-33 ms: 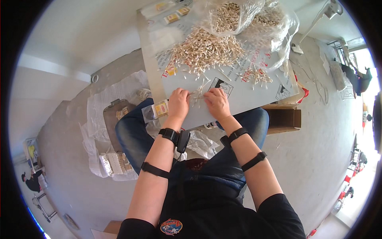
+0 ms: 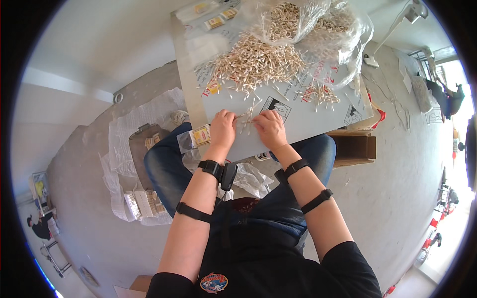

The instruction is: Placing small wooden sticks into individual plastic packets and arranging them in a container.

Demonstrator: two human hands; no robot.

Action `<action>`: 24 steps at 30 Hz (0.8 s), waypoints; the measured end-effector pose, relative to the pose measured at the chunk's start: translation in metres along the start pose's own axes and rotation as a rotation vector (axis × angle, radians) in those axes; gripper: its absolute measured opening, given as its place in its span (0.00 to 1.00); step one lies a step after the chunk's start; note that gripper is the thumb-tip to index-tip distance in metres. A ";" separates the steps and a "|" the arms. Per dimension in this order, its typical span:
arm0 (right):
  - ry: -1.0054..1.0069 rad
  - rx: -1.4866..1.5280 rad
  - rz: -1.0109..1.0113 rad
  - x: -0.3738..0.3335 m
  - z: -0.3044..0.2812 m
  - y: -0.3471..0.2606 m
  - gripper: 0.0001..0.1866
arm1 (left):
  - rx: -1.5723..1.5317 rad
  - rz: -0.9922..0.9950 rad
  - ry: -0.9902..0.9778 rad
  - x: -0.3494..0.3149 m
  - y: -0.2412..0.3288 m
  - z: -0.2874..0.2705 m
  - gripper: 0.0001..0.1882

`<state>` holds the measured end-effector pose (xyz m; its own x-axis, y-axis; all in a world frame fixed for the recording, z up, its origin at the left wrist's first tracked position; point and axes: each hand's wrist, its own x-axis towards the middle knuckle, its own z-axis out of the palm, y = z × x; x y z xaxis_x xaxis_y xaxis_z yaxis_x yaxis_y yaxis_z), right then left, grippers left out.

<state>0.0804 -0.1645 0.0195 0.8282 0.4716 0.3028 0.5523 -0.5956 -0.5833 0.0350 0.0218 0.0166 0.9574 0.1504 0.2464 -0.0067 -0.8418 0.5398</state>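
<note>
Your grip, both hands considered, is drawn in: the left hand (image 2: 223, 128) and the right hand (image 2: 270, 126) have their fingers curled toward each other, but you cannot tell from here whether either one has a swab pinched. Between the fingertips lie a few loose cotton swabs (image 2: 247, 116), near the close left corner of the counter (image 2: 309, 121). They sit just right of your left fingertips and just left of your right ones, so neither hand is clearly nearer. Their sticks cross at mixed angles, several pointing toward the far edge and others slanting from hand to hand. Beyond them, toward the far edge, spreads the big heap of swabs (image 2: 256, 64), with a clear plastic bag (image 2: 343, 37) at its right. A smaller pile (image 2: 320, 97) lies off toward the right edge. Beside your left wrist, at the left edge, is a filled packet (image 2: 201, 135); whether it rests on the counter or your leg is unclear.
</note>
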 end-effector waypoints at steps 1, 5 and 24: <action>0.000 0.001 0.000 0.000 0.002 -0.001 0.11 | 0.000 0.000 -0.001 0.000 -0.001 0.000 0.06; 0.023 -0.006 -0.017 0.001 0.003 -0.002 0.08 | -0.017 -0.001 0.015 -0.002 0.007 -0.002 0.08; -0.002 0.069 -0.032 0.001 -0.002 0.008 0.05 | -0.018 0.138 0.069 -0.014 0.009 0.002 0.06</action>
<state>0.0862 -0.1703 0.0170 0.8103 0.4906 0.3205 0.5703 -0.5343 -0.6239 0.0226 0.0112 0.0167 0.9249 0.0703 0.3737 -0.1421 -0.8477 0.5111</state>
